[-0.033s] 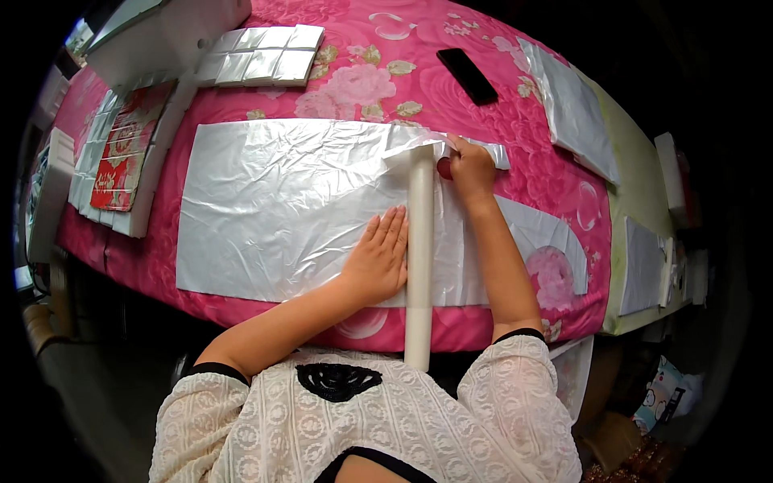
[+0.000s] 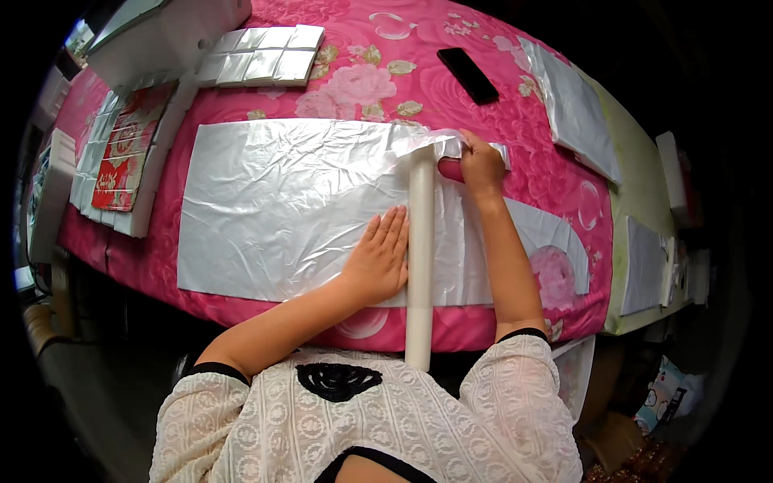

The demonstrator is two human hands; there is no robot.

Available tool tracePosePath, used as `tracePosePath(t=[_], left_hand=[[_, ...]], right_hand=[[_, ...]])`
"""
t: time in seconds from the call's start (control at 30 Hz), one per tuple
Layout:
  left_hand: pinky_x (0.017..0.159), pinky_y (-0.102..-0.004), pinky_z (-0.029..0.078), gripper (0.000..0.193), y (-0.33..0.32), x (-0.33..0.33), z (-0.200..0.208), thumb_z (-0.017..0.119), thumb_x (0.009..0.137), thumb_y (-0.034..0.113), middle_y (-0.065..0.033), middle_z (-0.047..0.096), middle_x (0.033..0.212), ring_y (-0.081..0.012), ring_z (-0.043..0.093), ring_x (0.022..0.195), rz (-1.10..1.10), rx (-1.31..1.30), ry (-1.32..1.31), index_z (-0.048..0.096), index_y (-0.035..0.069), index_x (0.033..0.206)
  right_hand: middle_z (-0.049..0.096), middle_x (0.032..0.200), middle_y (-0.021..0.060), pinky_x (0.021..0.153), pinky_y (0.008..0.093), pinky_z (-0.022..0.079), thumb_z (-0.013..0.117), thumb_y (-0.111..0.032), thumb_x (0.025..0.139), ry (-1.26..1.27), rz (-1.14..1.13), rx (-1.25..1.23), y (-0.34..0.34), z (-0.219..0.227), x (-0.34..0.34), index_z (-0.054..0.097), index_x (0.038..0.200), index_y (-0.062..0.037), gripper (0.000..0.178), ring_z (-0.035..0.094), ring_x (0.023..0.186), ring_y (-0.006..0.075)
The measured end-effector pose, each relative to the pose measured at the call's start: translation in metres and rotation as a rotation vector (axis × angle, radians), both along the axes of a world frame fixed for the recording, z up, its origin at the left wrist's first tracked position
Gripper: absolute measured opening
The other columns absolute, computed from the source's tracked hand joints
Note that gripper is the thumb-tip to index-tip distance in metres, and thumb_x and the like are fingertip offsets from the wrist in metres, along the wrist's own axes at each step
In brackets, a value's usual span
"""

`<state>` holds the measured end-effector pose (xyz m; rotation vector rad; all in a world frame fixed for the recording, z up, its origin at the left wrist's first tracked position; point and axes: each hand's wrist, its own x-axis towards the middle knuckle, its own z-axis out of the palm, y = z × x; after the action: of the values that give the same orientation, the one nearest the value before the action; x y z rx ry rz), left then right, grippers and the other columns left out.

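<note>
A silvery-white plastic sheet (image 2: 266, 209), thin and wrinkled, lies flat across the table. Over it, running from near my body toward the far edge, rests a long white tube (image 2: 419, 258). My left hand (image 2: 378, 253) lies flat on the sheet with fingers stretched, its side along the tube's left edge. On the tube's right, my right hand (image 2: 483, 167) is closed on a lifted fold of the plastic, which passes over the tube's far end. Pink cloth shows through a gap beside that hand. What the fingertips pinch is partly hidden.
Stacked silvery packets (image 2: 262, 56) lie at the far left, beside a white box (image 2: 153, 48). A red patterned packet (image 2: 133, 153) tops another stack. A black phone (image 2: 468, 76) lies beyond the sheet. Folded silvery plastic (image 2: 576, 113) is at the right, on pink floral cloth (image 2: 354, 28).
My right hand has moved slightly to the right, drawing the fold of plastic with it and widening the pink gap. My left hand and the tube have stayed in place.
</note>
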<state>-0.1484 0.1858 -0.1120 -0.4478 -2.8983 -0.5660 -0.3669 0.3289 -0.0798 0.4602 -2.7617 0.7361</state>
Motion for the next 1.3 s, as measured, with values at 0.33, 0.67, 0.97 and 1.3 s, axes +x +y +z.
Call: tracePosePath(t=[0.33, 0.67, 0.97, 1.3], left_hand=[[0.112, -0.0458, 0.010, 0.071, -0.001, 0.001, 0.001, 0.040, 0.081, 0.029, -0.0290, 0.020, 0.145, -0.0387, 0.016, 0.137, -0.012, -0.040, -0.020, 0.024, -0.014, 0.135], [0.112, -0.0448, 0.013, 0.090, -0.036, 0.015, 0.039, 0.064, 0.073, 0.020, -0.0256, 0.008, 0.149, -0.0393, 0.009, 0.139, -0.058, 0.306, -0.026, 0.012, -0.006, 0.142], [0.107, -0.0395, 0.026, 0.053, -0.149, 0.109, 0.068, 0.048, 0.091, 0.019, -0.0173, 0.035, 0.141, -0.0290, 0.033, 0.131, 0.374, 0.853, -0.053, 0.031, 0.001, 0.138], [0.096, -0.0361, 0.038, 0.051, -0.173, 0.223, 0.061, 0.054, 0.087, 0.014, -0.0198, 0.046, 0.125, -0.0277, 0.051, 0.110, 0.663, 0.762, -0.108, 0.037, -0.003, 0.132]], right_hand=[[0.042, 0.135, 0.0219, 0.105, 0.0410, 0.030, 0.061, -0.021, 0.082, 0.219, -0.016, -0.144, 0.105, 0.028, 0.051, 0.037, 0.135, 0.0008, 0.062, 0.038, 0.127, 0.0360], [0.035, 0.143, 0.0117, 0.109, 0.0431, 0.023, 0.053, -0.041, 0.086, -0.064, 0.868, 0.188, 0.047, 0.024, 0.162, 0.042, 0.135, -0.0078, 0.060, 0.030, 0.134, 0.0321], [0.054, 0.125, 0.0114, 0.101, 0.0415, 0.035, 0.051, -0.032, 0.089, -0.390, 1.444, -0.306, -0.120, 0.044, 0.214, 0.053, 0.125, -0.0084, 0.043, 0.044, 0.123, 0.0299], [0.048, 0.132, 0.0107, 0.108, 0.0440, 0.024, 0.054, -0.036, 0.086, 0.177, 1.348, 0.115, -0.203, 0.012, 0.170, 0.051, 0.126, -0.0087, 0.048, 0.035, 0.130, 0.0297]])
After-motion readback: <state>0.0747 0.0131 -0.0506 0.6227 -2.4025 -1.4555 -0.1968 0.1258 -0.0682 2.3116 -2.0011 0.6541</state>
